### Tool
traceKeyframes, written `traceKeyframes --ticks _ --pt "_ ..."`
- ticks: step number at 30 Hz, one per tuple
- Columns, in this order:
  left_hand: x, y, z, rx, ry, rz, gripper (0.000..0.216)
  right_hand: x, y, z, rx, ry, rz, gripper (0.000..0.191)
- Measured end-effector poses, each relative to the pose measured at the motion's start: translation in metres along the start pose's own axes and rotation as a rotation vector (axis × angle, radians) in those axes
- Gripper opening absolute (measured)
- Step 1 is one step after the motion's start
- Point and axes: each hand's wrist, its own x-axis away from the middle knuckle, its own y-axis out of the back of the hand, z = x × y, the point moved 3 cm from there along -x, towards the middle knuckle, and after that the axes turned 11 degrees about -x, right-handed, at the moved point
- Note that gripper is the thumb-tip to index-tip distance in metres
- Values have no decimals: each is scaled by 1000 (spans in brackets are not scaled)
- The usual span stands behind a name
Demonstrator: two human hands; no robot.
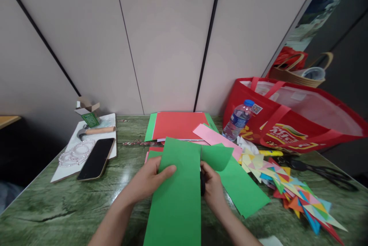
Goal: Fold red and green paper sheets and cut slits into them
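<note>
My left hand (148, 179) grips a large sheet of green paper (181, 196) by its left edge, thumb on top. On the other side, my right hand (212, 186) is closed around black-handled scissors (202, 184), mostly hidden by the hand and paper. A cut runs up the sheet's right side, and the strip being cut away (217, 156) bends off to the right. Beneath it, another green paper piece (241, 186) lies on the table. Behind the held sheet is a stack of red and green paper (181, 125), with a pink strip (217, 140) across its corner.
To the left, a white board (69, 169) carries a phone (96, 159), a hammer (97, 131), beaded strings (76, 154) and a small green box (89, 117). At right are a water bottle (238, 120), red bag (258, 115), folded coloured paper pieces (296, 188) and other black scissors (319, 169).
</note>
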Motion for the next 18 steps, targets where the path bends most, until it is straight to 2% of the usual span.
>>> traceKeyframes --ticks 3,6,9,11,12,14,18 --pt "-2 4 0 68 -50 -15 38 1 -1 -2 5 -13 26 17" --pt "-5 13 3 90 -104 -194 62 3 -4 -5 27 -48 98 15" --pt "-4 23 6 -171 -156 -478 64 6 -7 -8 45 -87 190 11" --pt "-2 24 4 -418 -236 -578 53 9 -9 -10 83 -123 248 10" --pt "-2 22 3 -507 -281 -574 45 10 -10 -11 108 -149 280 10" --pt "-1 18 1 -555 -325 -488 36 13 -13 -13 147 -208 348 12" --pt "-3 11 1 -375 -206 -295 34 17 -17 -12 130 -289 413 17"
